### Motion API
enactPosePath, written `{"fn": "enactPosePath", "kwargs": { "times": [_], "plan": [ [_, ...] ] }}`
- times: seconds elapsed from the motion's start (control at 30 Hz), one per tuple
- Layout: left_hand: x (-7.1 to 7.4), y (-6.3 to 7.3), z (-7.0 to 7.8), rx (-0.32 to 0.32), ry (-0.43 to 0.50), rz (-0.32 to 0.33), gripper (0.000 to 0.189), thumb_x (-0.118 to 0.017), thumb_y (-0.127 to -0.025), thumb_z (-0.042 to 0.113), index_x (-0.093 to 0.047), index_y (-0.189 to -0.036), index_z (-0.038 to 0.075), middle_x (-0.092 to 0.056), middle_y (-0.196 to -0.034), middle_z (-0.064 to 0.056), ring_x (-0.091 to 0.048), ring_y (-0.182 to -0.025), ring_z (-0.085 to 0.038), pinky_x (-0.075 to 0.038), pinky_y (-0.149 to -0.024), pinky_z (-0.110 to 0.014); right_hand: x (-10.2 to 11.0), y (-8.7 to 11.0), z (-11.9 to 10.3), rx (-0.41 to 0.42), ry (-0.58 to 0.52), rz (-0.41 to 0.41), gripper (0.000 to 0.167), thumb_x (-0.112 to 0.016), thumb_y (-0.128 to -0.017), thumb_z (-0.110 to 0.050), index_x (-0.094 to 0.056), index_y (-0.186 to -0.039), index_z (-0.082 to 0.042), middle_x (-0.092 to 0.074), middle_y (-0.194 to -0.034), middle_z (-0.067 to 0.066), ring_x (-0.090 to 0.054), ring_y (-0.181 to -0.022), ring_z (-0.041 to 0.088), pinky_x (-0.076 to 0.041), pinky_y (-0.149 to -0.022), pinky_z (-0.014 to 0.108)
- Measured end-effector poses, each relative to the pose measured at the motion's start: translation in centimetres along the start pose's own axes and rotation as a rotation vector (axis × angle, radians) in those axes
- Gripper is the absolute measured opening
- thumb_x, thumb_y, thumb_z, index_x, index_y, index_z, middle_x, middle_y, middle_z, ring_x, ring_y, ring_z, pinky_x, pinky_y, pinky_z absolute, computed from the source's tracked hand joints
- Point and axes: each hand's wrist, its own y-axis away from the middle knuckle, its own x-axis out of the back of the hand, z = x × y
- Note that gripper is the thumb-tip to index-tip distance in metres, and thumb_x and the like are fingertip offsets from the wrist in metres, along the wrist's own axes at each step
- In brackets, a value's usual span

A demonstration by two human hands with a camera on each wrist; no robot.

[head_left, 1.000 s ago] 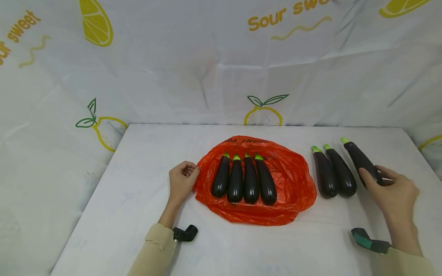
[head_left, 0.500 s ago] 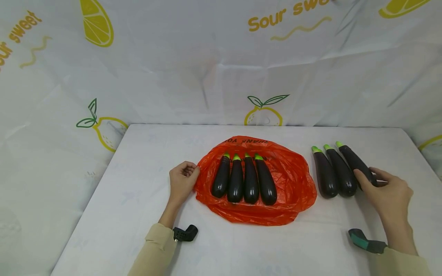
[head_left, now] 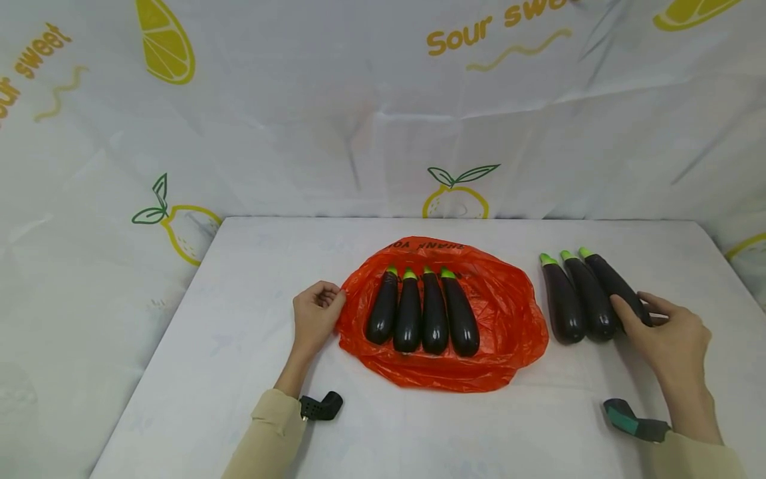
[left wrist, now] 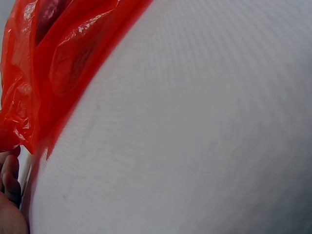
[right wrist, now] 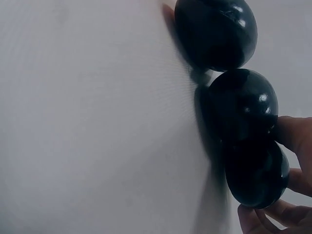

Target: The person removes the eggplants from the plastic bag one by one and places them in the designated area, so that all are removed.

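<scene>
On the table lies an opened red plastic bag (head_left: 509,332), with several dark eggplants (head_left: 460,319) side by side on it, green stem ends pointing away. My left hand (head_left: 317,313) pinches the bag's left edge; in the left wrist view its curled fingers (left wrist: 10,175) meet the crumpled red film. Right of the bag, two eggplants (head_left: 564,303) lie close together. My right hand (head_left: 676,339) grips the lower end of a third eggplant (head_left: 613,283), which leans against them. The right wrist view shows this held eggplant (right wrist: 257,178) touching its neighbour (right wrist: 243,102).
The white table (head_left: 239,372) ends at a back edge against a hanging white cloth (head_left: 287,133) printed with lemons and lettering. A dark wrist device (head_left: 323,406) sits at the left cuff, another (head_left: 634,420) at the right cuff.
My right hand has moved left with the held eggplant, closing the gap to the two beside the bag. The left hand, bag and eggplants on it have stayed put.
</scene>
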Motion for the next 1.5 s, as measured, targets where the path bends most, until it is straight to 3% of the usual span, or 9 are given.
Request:
{"fn": "enactPosePath", "kwargs": {
  "times": [0.13, 0.4, 0.43, 0.6, 0.8, 0.9, 1.03, 1.17, 1.5],
  "plan": [
    [0.0, 0.1, -0.1, 0.009, 0.003, -0.001, 0.007, -0.066, -0.088, -0.007, -0.067, -0.081, -0.008, -0.058, -0.069, -0.020, -0.047, -0.061, -0.005, -0.038, -0.058, -0.013, 0.0, 0.1, 0.2, 0.004, -0.001, -0.007, 0.064, -0.065, -0.094, -0.040, -0.058, -0.137, 0.008, -0.062, -0.127, 0.037, -0.022, -0.060, -0.030, -0.034, -0.092, 0.050],
    [-0.1, 0.1, -0.2, 0.010, 0.015, -0.007, 0.007, -0.066, -0.088, -0.007, -0.067, -0.081, -0.009, -0.058, -0.069, -0.020, -0.046, -0.061, -0.004, -0.038, -0.058, -0.012, 0.4, 0.0, 0.0, -0.026, 0.012, -0.001, 0.062, -0.068, -0.093, -0.040, -0.062, -0.135, 0.004, -0.063, -0.127, 0.035, -0.024, -0.062, -0.030, -0.029, -0.070, 0.020],
    [-0.1, 0.1, -0.2, 0.010, 0.016, -0.008, 0.007, -0.066, -0.088, -0.007, -0.067, -0.082, -0.009, -0.057, -0.069, -0.020, -0.046, -0.061, -0.004, -0.038, -0.058, -0.012, 0.4, 0.1, -0.1, -0.035, 0.012, -0.004, 0.062, -0.067, -0.093, -0.040, -0.061, -0.136, 0.004, -0.062, -0.128, 0.035, -0.037, -0.062, -0.025, -0.029, -0.070, 0.020],
    [-0.1, 0.1, -0.2, 0.022, 0.015, -0.011, 0.007, -0.066, -0.088, -0.006, -0.067, -0.082, -0.008, -0.057, -0.069, -0.018, -0.046, -0.062, -0.004, -0.038, -0.059, -0.012, 0.6, 0.4, -0.8, -0.045, 0.029, 0.019, 0.059, -0.067, -0.094, -0.037, -0.061, -0.137, 0.003, -0.064, -0.127, 0.034, -0.059, -0.075, 0.003, -0.028, -0.062, 0.009],
    [0.0, 0.1, -0.2, 0.022, 0.004, -0.005, 0.007, -0.066, -0.088, -0.006, -0.067, -0.082, -0.008, -0.058, -0.069, -0.018, -0.047, -0.061, -0.005, -0.039, -0.058, -0.012, 0.9, 0.7, -1.8, 0.035, -0.032, 0.112, 0.050, -0.072, -0.091, -0.031, -0.067, -0.131, -0.001, -0.067, -0.123, 0.031, -0.029, -0.073, -0.022, -0.027, -0.066, 0.006],
    [0.0, 0.1, -0.2, 0.016, -0.002, -0.003, 0.007, -0.065, -0.088, -0.006, -0.067, -0.082, -0.008, -0.058, -0.069, -0.019, -0.047, -0.061, -0.005, -0.039, -0.058, -0.012, 1.0, 1.1, -2.5, 0.101, -0.057, 0.156, 0.047, -0.073, -0.090, -0.028, -0.069, -0.127, 0.001, -0.068, -0.119, 0.031, -0.026, -0.073, -0.028, -0.026, -0.070, 0.006],
    [0.1, 0.1, -0.1, 0.010, -0.005, -0.002, 0.007, -0.065, -0.088, -0.006, -0.067, -0.082, -0.008, -0.059, -0.069, -0.020, -0.047, -0.061, -0.005, -0.039, -0.058, -0.012, 1.1, 1.7, -3.7, 0.132, -0.116, 0.181, 0.043, -0.076, -0.088, -0.024, -0.071, -0.124, -0.001, -0.071, -0.099, -0.007, -0.034, -0.075, -0.029, -0.027, -0.074, -0.002],
    [0.1, 0.0, 0.0, 0.006, 0.000, -0.003, 0.007, -0.065, -0.088, -0.007, -0.067, -0.082, -0.009, -0.059, -0.069, -0.021, -0.047, -0.061, -0.005, -0.038, -0.058, -0.012, 1.3, 2.2, -5.2, 0.130, -0.228, 0.164, 0.041, -0.079, -0.085, -0.019, -0.074, -0.121, -0.002, -0.047, -0.084, -0.042, -0.046, -0.077, -0.024, -0.034, -0.075, -0.005],
    [0.1, 0.0, 0.2, 0.015, -0.008, -0.002, 0.007, -0.066, -0.088, -0.007, -0.067, -0.081, -0.009, -0.058, -0.069, -0.020, -0.047, -0.061, -0.005, -0.039, -0.058, -0.012, 0.6, 4.3, -8.6, 0.270, -0.338, 0.071, 0.038, -0.081, -0.084, -0.009, -0.074, -0.119, 0.002, -0.054, -0.093, -0.041, -0.055, -0.083, -0.017, -0.042, -0.079, -0.005]
  ]
}}
